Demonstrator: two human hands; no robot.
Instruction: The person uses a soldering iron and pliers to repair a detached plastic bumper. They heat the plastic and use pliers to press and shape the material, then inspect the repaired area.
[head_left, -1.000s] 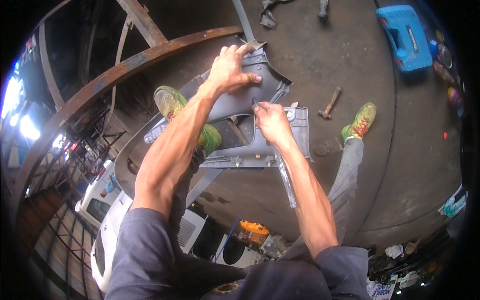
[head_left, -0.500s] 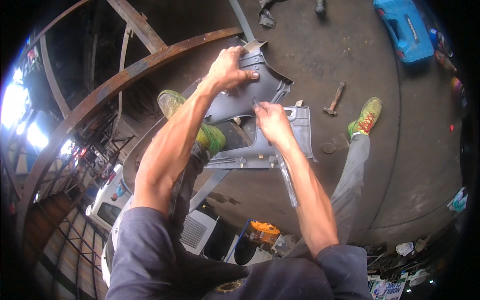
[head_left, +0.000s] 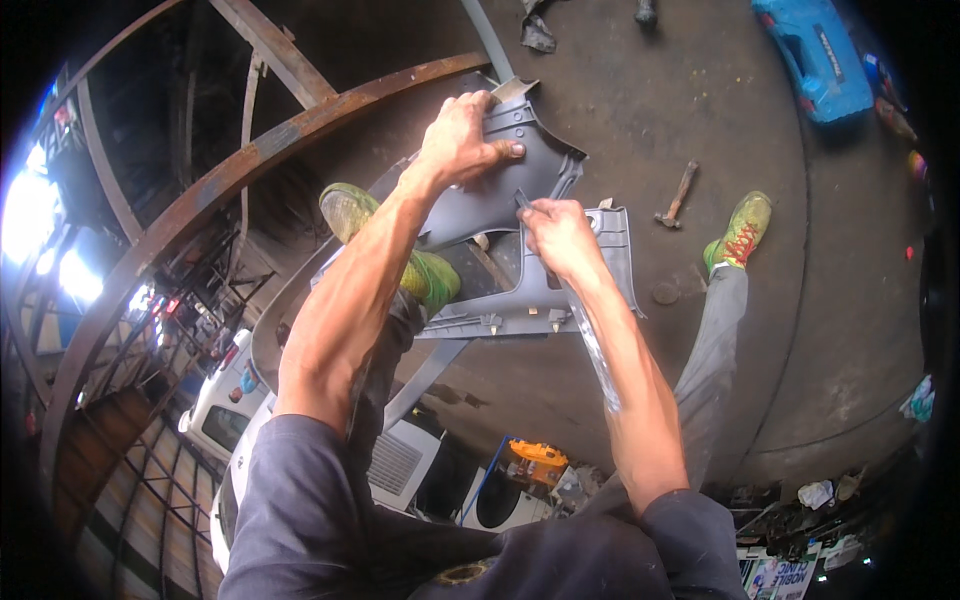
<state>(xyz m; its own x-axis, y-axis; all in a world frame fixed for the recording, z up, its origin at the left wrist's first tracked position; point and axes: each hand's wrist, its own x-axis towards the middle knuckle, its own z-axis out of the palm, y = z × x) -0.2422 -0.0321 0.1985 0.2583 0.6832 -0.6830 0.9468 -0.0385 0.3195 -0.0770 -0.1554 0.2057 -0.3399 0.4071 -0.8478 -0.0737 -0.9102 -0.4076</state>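
A grey moulded plastic trim panel (head_left: pixel 478 208) lies across a support in front of me, with a wide curved upper part and a long lower strip. My left hand (head_left: pixel 462 140) grips its upper edge, thumb pressed on the face and fingertips over the far side. In my closed right hand (head_left: pixel 565 240) is a long thin metal bar (head_left: pixel 592 345). Its dark end pokes out past my fingers against the panel's face, and its silver length runs back along my forearm. Part of the bar is hidden by the hand and arm.
A hammer (head_left: pixel 679 195) lies on the floor to the right, near my green shoe (head_left: pixel 742 228). Farther off is a blue tool case (head_left: pixel 822 70). A rusty curved steel frame (head_left: pixel 262 145) arches along the left. My other shoe (head_left: pixel 432 282) is beside the panel.
My right hand has shifted slightly to the right with the bar. The left hand keeps its hold on the panel, and the whole view has drifted a little.
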